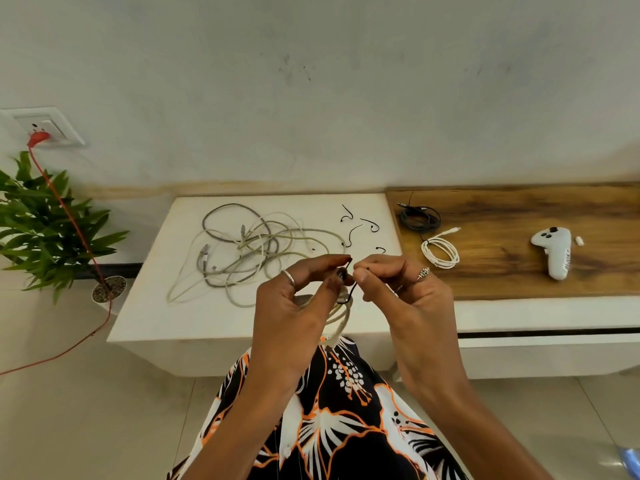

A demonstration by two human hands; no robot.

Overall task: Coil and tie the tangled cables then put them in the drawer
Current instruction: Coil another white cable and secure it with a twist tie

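Twisting a black wire tie [350,292] around a coiled beige cable [337,315], both hands' fingers [341,263] pinch it above the white surface [166,327]; two tied coils [440,252] done, the tangled cables [242,251] remain.

The only lettering I can spot is dark print running along the handle of the white controller [553,249], at the right of the frame on the wooden surface [512,271]. It is too small and blurred to read.

A single head-worn wide-angle view looks forward and down, close over the white table [214,320].
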